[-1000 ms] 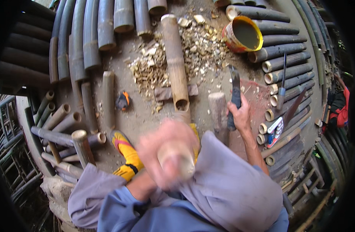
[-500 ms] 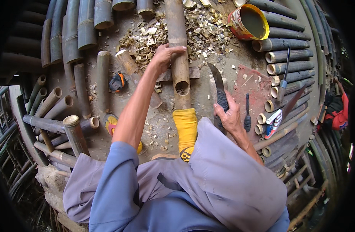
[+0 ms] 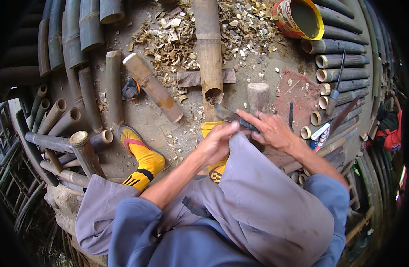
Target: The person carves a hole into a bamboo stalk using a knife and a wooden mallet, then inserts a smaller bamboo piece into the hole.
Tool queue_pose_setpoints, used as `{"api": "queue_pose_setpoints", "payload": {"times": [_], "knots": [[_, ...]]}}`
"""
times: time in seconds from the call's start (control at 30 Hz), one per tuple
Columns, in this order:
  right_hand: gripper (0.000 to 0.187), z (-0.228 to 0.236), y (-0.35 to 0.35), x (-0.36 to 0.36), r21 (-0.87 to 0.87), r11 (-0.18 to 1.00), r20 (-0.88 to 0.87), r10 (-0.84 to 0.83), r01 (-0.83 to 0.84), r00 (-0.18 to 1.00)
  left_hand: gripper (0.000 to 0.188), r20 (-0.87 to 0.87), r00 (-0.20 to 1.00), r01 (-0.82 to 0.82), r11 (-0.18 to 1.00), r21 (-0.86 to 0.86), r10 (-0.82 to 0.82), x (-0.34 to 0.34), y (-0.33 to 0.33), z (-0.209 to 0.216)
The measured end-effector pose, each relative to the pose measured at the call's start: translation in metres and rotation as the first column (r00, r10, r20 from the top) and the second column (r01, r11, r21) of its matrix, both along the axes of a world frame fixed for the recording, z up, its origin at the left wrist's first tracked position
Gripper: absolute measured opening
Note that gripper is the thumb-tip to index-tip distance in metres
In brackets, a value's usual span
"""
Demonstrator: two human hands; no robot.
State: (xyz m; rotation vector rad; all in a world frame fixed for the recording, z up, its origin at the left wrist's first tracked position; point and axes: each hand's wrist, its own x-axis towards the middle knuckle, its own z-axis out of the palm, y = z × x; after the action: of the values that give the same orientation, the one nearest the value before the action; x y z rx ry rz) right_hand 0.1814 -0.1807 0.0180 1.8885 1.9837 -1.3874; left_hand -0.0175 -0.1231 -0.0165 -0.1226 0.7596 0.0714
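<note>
Centre frame, above the knee | right hand (image 3: pixel 273 130) grasps knife (image 3: pixel 231 116), left hand (image 3: pixel 217 142) steadies blade (grip unclear) | next, judged: blade to bamboo pole (image 3: pixel 209 49).

One bucket (image 3: pixel 301 18), one knife (image 3: pixel 231 116), two yellow socks (image 3: pixel 144 155), two hands (image 3: pixel 217 142).

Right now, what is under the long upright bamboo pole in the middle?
A flat wooden block lies crosswise under the long bamboo pole, amid pale shavings. The block's middle is covered by the pole.
</note>
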Motion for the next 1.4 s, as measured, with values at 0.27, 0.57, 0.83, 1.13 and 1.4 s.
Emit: {"api": "queue_pose_setpoints", "payload": {"times": [0.27, 0.57, 0.83, 1.13, 1.4], "knots": [[0.066, -0.009, 0.059, 0.03, -0.038, 0.93, -0.005, 0.366, -0.366, 0.931, 0.032, -0.221, 0.94, -0.278, 0.959, -0.051, 0.261, 0.043, -0.013, -0.016], [0.06, -0.017, 0.027, -0.004, -0.248, 0.963, -0.299, -0.181, 0.106, 0.937, 0.03, -0.321, 0.918, 0.27, 0.96, 0.071, -0.234, 0.026, 0.013, -0.015], [0.065, -0.025, -0.003, -0.055, -0.392, 0.814, -0.409, -0.572, 0.429, 0.711, 0.034, -0.434, 0.717, 0.673, 0.706, 0.223, -0.546, 0.002, 0.032, -0.042], [0.061, -0.034, -0.033, -0.057, -0.07, 0.857, -0.074, -0.515, 0.511, 0.854, 0.031, -0.365, 0.817, 0.533, 0.825, 0.185, -0.446, 0.02, 0.036, -0.033], [0.053, 0.011, 0.064, -0.014, 0.196, 0.953, 0.359, 0.149, -0.231, 0.921, 0.032, 0.054, 0.972, -0.229, 0.973, 0.014, 0.228, 0.026, 0.022, -0.043]]}}
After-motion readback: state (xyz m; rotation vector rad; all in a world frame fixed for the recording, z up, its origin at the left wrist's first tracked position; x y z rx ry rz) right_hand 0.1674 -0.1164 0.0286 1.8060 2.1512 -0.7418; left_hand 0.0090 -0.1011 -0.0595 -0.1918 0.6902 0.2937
